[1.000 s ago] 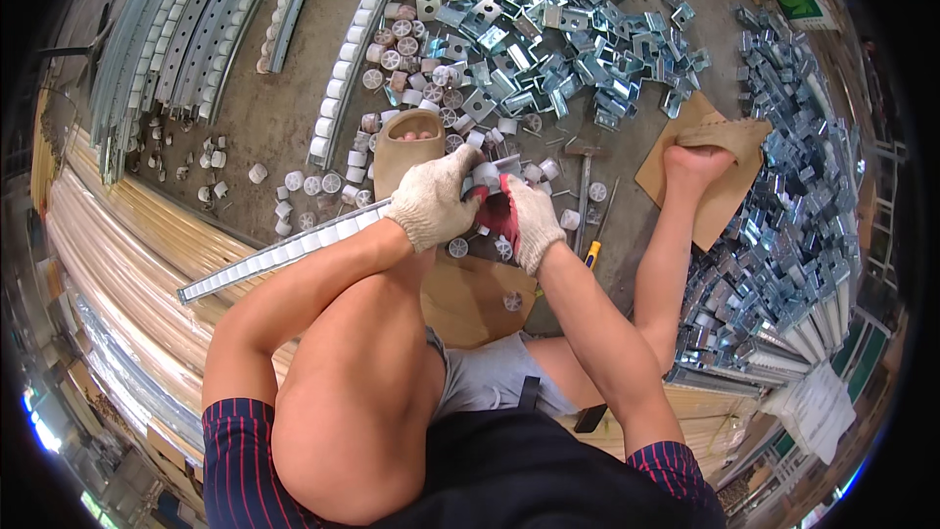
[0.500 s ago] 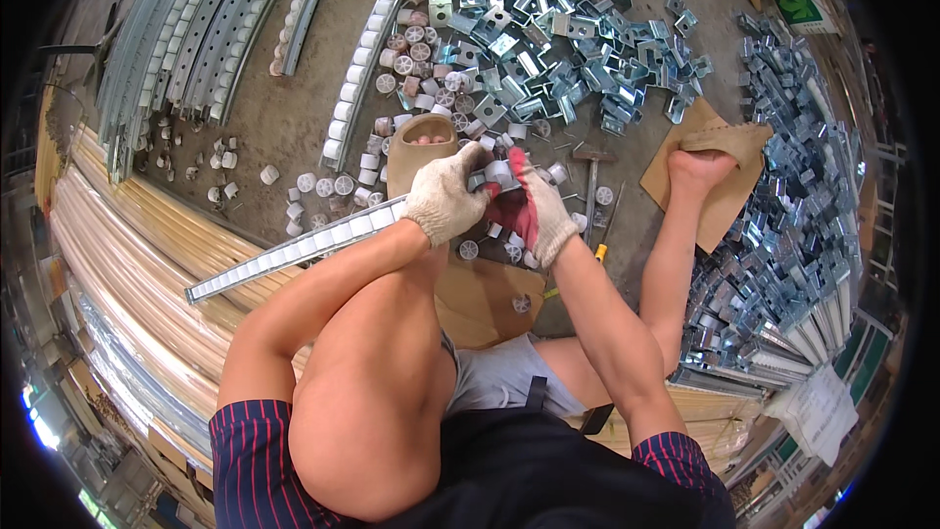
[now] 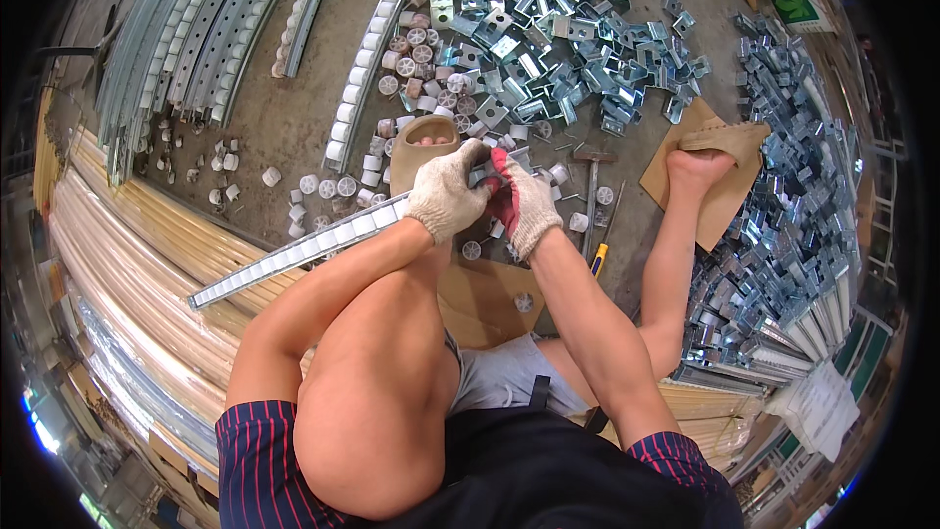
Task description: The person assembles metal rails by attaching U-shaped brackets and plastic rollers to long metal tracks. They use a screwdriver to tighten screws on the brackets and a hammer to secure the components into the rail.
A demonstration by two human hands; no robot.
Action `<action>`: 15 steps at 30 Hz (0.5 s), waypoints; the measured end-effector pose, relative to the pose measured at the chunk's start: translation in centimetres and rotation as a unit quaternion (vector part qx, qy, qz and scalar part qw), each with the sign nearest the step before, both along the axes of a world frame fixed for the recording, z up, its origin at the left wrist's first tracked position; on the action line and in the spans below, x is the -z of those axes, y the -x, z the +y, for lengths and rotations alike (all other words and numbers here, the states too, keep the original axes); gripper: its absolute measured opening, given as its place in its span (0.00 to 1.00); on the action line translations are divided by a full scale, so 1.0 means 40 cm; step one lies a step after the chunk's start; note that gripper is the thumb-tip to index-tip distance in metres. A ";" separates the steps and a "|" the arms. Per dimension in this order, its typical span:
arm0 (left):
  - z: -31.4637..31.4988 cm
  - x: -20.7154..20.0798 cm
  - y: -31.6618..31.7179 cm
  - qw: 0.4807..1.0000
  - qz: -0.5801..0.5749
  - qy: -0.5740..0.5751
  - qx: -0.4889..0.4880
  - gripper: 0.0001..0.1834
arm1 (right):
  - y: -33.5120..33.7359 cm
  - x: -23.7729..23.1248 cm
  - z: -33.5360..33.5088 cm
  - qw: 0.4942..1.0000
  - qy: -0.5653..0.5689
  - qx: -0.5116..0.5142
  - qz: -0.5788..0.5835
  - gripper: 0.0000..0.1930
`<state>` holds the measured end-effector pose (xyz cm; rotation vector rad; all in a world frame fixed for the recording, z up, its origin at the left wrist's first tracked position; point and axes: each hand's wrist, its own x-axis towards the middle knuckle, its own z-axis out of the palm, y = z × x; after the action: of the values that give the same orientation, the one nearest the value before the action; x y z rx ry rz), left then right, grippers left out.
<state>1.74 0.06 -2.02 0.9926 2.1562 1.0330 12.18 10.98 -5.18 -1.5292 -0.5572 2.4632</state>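
Note:
A metal roller track [image 3: 304, 247] lined with white wheels slants across my raised knee, its far end between my hands. My left hand [image 3: 447, 193], in a cream work glove, is wrapped round the track close to that end. Against the same end my right hand [image 3: 529, 204], in a cream glove with a red palm, presses with bent fingers. Whatever lies under those fingertips is hidden. Loose white wheels [image 3: 472, 250] lie on the floor below and around my hands. A hammer [image 3: 593, 186] rests to the right, beside a yellow-handled tool [image 3: 599, 257].
Metal brackets [image 3: 548, 29] are heaped ahead, and more stacked brackets [image 3: 783, 196] curve along the right. Finished-looking tracks [image 3: 215, 29] lie at far left, with another track [image 3: 367, 49] nearer. Wrapped long lengths [image 3: 147, 225] fill the left. Cardboard [image 3: 490, 294] lies beneath me.
My right hand has shifted slightly left and closer to my left hand, covering the white wheel that showed between them. The track has barely moved.

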 end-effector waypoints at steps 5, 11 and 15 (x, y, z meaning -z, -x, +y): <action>0.000 0.000 0.000 1.000 -0.016 -0.014 -0.006 0.20 | -0.011 0.050 0.000 0.998 -0.049 -0.021 -0.027 0.17; -0.002 -0.001 0.006 1.000 -0.015 -0.016 -0.004 0.20 | -0.011 0.050 0.005 0.996 -0.075 -0.044 -0.018 0.16; 0.001 0.012 0.009 1.000 0.006 -0.016 -0.001 0.20 | -0.008 0.036 0.000 0.995 -0.097 -0.022 0.006 0.13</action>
<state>1.39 0.09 -2.52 1.0130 2.1579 1.0682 12.49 10.97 -6.61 -1.4408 -0.8090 2.3673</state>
